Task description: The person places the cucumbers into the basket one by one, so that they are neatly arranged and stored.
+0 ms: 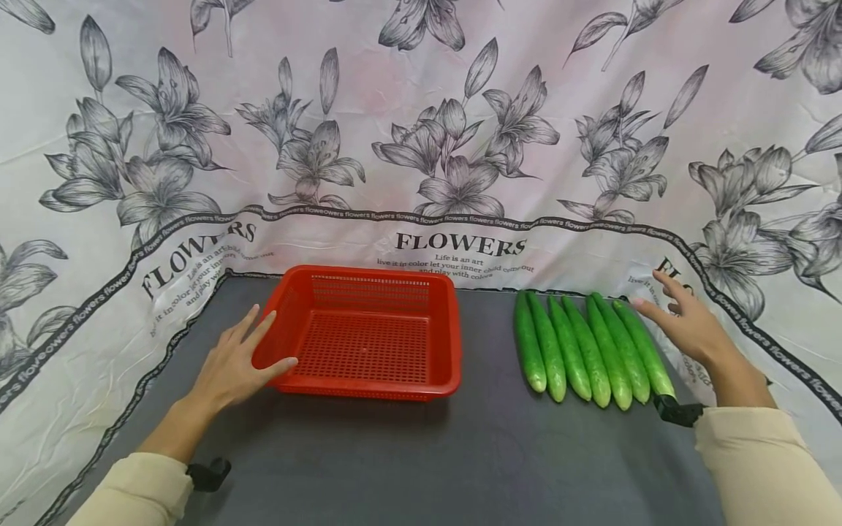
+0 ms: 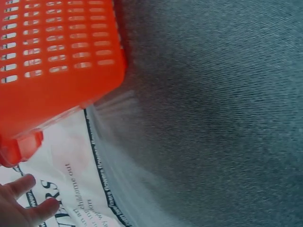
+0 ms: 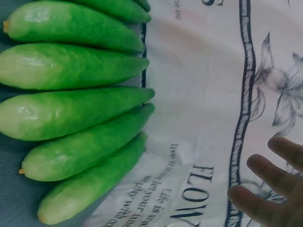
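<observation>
A red plastic basket [image 1: 365, 387] with perforated sides and floor stands on the grey table, with nothing in it. My left hand [image 1: 237, 364] hovers at its left side with fingers spread; in the left wrist view a few fingertips [image 2: 28, 198] show below the basket [image 2: 61, 90]. Several green cucumbers [image 1: 579, 347] lie side by side at the right. Above and right of them my right hand [image 1: 687, 318] is raised, fingers apart, holding nothing. The right wrist view shows its fingers [image 3: 270, 177] away from the cucumbers [image 3: 71, 111].
The grey table [image 1: 460, 453] extends in front of the basket and cucumbers. A white cloth [image 1: 368, 95] with grey flowers and lettering hangs behind and drapes along both sides of the table. Dark straps [image 1: 209, 475] sit at both wrists.
</observation>
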Demonstrator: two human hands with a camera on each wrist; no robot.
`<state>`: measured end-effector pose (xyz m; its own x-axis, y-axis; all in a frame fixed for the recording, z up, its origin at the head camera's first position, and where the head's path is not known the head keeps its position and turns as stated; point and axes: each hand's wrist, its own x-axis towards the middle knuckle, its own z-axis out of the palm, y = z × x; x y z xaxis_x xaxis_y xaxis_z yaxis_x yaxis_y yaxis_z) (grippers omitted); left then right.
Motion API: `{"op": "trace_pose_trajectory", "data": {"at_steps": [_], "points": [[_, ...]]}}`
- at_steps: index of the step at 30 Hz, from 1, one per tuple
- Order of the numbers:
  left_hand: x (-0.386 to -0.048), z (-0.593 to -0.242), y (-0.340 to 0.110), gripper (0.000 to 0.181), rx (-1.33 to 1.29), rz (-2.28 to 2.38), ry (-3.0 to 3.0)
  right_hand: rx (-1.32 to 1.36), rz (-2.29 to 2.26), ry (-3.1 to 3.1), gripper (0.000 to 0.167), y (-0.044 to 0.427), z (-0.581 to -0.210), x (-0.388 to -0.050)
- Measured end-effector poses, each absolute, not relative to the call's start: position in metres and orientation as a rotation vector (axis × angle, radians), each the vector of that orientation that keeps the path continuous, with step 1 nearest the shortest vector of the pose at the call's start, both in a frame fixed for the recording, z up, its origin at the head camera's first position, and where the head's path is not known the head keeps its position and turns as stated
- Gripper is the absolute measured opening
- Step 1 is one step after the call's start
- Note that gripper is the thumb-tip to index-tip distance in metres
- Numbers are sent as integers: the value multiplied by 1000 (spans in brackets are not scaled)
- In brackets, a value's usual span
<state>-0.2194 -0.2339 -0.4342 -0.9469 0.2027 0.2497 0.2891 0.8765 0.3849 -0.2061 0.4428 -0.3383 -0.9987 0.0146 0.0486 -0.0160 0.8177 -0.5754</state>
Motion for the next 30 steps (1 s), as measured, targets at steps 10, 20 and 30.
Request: {"op": "trace_pose_trajectory", "data": {"at_steps": [10,20,30], "points": [[-218,-449,-236,90,-426,-726,-2864,-2,1013,-2973,75,464,-351,-223],[-218,-450,-240,87,-448,-717,-2877,-120,1088,-3053,80,483,-373,-226],[-222,-447,-237,94,-420,-690,-2897,-223,1173,-3065,85,494,-391,-222]]}}
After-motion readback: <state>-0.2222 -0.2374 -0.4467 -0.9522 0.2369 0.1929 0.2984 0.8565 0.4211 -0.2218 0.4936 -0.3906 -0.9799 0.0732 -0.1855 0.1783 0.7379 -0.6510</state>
